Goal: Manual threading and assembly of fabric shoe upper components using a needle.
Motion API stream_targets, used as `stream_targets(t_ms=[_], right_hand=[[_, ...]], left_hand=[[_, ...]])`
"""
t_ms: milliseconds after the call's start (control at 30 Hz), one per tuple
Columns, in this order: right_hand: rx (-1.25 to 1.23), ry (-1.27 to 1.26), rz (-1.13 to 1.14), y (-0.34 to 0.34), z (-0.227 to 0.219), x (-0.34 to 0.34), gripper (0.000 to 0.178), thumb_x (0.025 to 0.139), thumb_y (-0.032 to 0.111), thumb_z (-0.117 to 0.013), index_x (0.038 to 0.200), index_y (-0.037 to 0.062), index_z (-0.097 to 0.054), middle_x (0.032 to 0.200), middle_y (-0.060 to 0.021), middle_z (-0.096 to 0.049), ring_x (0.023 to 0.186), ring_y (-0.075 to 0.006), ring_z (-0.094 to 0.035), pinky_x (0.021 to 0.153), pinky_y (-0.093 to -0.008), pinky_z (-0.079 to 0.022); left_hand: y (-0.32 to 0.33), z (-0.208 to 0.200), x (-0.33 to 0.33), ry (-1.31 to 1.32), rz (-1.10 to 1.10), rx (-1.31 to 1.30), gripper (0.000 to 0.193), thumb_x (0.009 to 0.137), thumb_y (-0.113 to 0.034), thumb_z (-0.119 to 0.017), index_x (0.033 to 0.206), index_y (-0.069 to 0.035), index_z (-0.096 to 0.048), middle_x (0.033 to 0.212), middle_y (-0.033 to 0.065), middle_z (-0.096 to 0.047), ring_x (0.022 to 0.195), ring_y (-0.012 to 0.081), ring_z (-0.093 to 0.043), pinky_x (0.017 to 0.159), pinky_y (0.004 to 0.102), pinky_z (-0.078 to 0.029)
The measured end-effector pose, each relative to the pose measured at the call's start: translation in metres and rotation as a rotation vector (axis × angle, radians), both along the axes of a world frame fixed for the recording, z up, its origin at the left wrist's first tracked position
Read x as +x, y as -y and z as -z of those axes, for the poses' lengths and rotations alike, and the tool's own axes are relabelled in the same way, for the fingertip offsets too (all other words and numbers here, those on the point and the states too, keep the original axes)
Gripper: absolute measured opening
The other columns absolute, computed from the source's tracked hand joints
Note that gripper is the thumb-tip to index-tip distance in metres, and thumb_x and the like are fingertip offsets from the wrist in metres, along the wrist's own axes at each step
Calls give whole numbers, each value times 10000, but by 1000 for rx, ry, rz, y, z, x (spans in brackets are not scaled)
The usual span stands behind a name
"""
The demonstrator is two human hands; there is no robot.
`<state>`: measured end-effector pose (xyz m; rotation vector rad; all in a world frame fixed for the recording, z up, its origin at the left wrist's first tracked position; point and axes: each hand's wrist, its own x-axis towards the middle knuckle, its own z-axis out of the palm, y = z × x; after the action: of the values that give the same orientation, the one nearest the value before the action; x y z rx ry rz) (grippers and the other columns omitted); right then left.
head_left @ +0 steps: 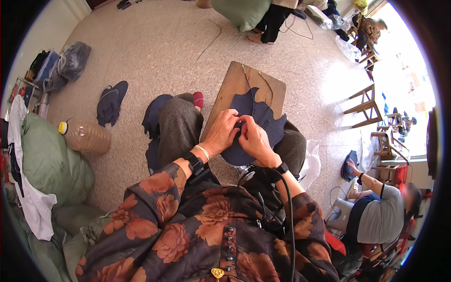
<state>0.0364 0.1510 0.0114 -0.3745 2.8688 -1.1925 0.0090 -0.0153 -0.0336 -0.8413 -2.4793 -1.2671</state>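
Note:
A dark navy piece of textured cloth [270, 127] with a jagged edge lies over my lap and a wooden board [229, 89]. My left hand [222, 129] and my right hand [255, 139] meet at the cloth's near left part, fingertips almost touching. Both hands are closed in a pinch on a small dark gathered bit of this cloth; the exact spot between the fingers is hidden. A thin cord [267, 83] runs over the board's far end, and another passes onto the cloth.
More navy cloth [152, 115] hangs by my left leg, and another heap [112, 102] lies on the floor. A large yellow-capped jug [89, 136] stands left, beside a green sack [51, 160]. Wooden stools [364, 107] stand right. A co-worker in grey [383, 216] touches dark cloth at lower right.

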Motion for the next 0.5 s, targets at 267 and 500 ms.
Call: stream_targets(t_ms=[267, 500], right_hand=[[-331, 44, 333, -47, 15, 12, 172, 895, 23, -642, 1063, -9, -655, 864, -151, -693, 794, -240, -707, 728, -340, -554], [-89, 120, 243, -49, 3, 18, 144, 873, 130, -696, 914, -7, -681, 825, -162, -684, 766, -308, -687, 721, -394, -541]], left_hand=[[0, -4, -2, 13, 18, -29, 257, 793, -35, -757, 1031, -49, -661, 1233, 126, -565, 1145, 321, -551, 996, 409, -449], [1, -9, -4, 114, 44, 5, 155, 814, -70, -772, 950, -50, -701, 1243, 127, -582, 1172, 305, -566, 1003, 393, -457]])
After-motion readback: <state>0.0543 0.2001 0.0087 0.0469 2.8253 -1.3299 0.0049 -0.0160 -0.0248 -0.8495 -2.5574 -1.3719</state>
